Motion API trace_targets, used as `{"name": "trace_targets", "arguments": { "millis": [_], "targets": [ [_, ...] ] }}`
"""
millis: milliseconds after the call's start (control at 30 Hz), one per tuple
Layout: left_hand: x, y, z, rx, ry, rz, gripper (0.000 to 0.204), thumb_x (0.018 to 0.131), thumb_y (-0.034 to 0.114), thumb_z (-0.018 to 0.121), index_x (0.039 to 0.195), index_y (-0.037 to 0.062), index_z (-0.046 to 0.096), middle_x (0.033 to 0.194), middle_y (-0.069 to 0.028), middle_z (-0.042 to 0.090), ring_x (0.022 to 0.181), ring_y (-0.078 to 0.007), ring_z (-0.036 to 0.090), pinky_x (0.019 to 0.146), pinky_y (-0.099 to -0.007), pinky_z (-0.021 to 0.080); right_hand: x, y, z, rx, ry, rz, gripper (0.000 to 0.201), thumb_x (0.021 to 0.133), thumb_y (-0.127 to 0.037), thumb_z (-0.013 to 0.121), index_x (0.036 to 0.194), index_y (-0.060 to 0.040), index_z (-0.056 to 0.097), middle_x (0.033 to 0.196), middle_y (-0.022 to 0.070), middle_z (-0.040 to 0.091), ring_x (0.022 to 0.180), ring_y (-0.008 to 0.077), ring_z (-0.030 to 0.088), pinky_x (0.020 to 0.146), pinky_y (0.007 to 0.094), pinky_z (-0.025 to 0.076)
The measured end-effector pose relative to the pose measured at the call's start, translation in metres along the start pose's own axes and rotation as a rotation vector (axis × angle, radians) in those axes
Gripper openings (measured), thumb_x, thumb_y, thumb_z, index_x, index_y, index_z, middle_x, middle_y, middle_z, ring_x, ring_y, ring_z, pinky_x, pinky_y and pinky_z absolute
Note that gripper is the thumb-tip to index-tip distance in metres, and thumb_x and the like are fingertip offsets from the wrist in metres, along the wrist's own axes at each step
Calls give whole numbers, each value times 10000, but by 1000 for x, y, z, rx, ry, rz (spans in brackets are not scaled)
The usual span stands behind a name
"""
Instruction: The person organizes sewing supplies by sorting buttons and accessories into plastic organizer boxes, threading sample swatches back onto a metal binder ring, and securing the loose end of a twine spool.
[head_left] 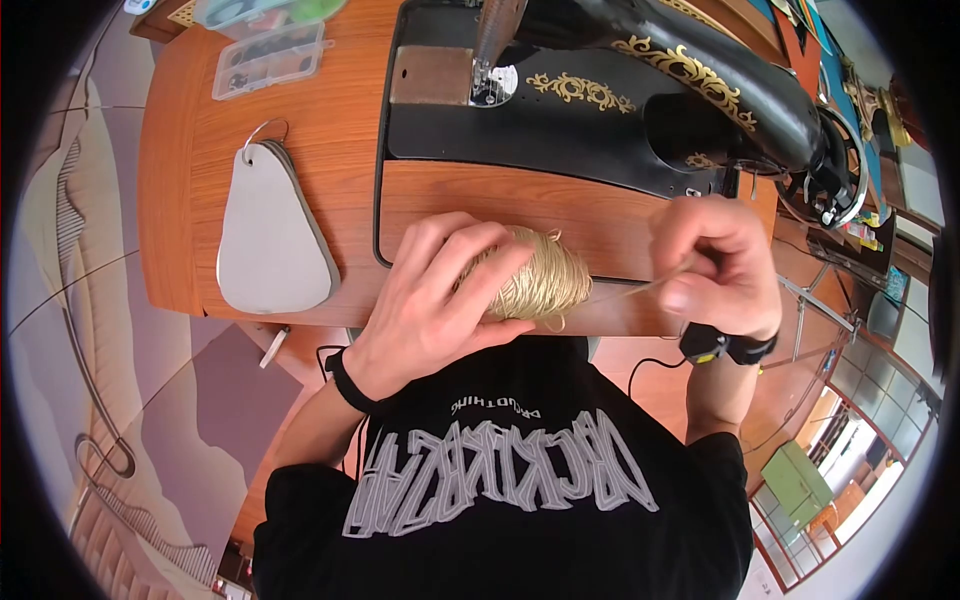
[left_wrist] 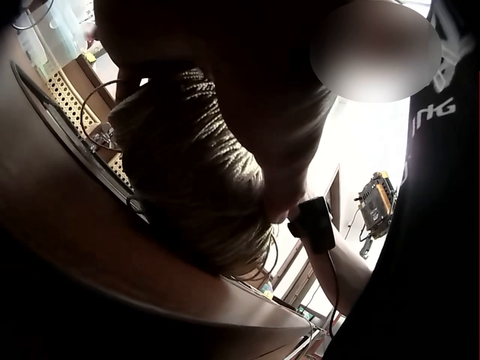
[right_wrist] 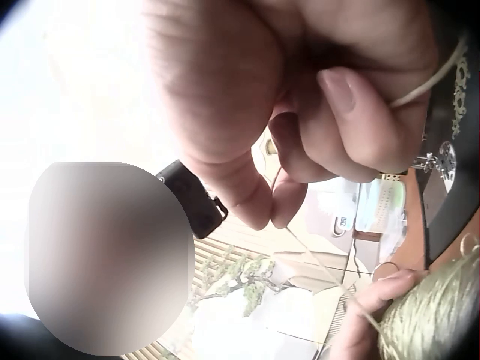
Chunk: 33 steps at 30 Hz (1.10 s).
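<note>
A wound ball of pale golden cord [head_left: 545,278] lies at the table's front edge, in front of the sewing machine. My left hand [head_left: 425,295] grips it from the left, fingers over the top and thumb along the near side. To the right, my right hand [head_left: 725,265] pinches a strand [right_wrist: 324,264] between thumb and forefinger, the other fingers curled. This strand runs straight from the ball's right end to the pinch, and a further length shows beyond the curled fingers in the right wrist view. The left wrist view shows the ball [left_wrist: 225,161] in shadow with loose loops at one end.
A black sewing machine [head_left: 700,75] with gold ornament stands behind the hands. Left on the wooden table [head_left: 180,200] lie grey pear-shaped templates [head_left: 275,235] on a metal ring. Clear plastic cases [head_left: 270,62] stand at the back left.
</note>
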<state>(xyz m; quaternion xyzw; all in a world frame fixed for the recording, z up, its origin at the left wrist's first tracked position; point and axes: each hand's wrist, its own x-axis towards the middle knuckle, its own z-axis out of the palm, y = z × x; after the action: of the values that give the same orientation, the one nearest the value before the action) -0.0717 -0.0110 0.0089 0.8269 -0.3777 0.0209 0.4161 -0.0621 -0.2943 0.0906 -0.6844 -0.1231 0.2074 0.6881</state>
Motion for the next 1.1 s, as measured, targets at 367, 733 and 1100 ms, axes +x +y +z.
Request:
{"name": "trace_targets", "arguments": {
  "millis": [367,733,1100],
  "targets": [
    [-4,-5,-12,-85,-60,-81,735,551,158,970,1227,117,684,1298,-158,611,1142,-380,606,943,-465,528,-109,-62,-71,429,179,-386,290,917,-211,815,762,-148,578,536,-69,528,410,36,448,354,187,316],
    [-6,-16,-27,368,118,-56,790,521,17,922,1268,59,668,1256,-128,589,1062,-341,584,878,-434,517,-257,-171,-137,239,716,-587,378,837,-66,664,592,-174,398,590,-27,379,473,86,273,544,261,236],
    [-11,-13,-29,313,115,-94,571,682,140,858,1225,166,684,1346,-166,566,1165,-378,582,906,-466,495,-206,-147,-89,266,846,-958,396,1068,-506,539,948,-129,551,658,-61,407,544,46,364,488,218,226]
  ]
}}
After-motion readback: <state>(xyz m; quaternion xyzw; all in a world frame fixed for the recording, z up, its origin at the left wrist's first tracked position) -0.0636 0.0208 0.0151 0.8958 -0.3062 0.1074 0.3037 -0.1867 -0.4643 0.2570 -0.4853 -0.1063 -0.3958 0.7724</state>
